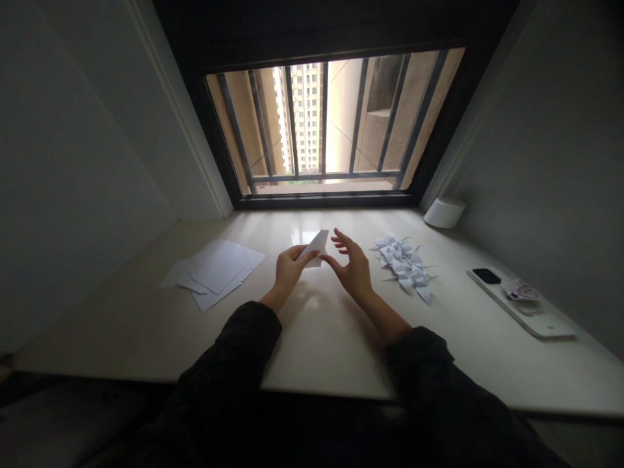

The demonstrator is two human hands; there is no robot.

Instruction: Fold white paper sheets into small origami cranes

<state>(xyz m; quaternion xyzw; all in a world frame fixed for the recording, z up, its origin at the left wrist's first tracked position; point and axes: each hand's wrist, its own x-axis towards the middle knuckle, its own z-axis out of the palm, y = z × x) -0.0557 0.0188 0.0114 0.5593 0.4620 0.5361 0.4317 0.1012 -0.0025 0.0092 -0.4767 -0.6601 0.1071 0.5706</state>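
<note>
A partly folded piece of white paper is held above the sill, in front of the window. My left hand pinches it from the left, thumb on top and fingers behind. On the other side, my right hand has its fingers spread and raised, with its thumb tip at the paper's lower right edge. Several folded white paper cranes lie in a cluster right of my right hand. To the left is a loose stack of white paper sheets.
The pale window sill ends in a front edge close to my body. A smartphone with a round grip lies at the right. Behind it, a white rounded object stands by the wall. A dark-framed barred window closes off the back.
</note>
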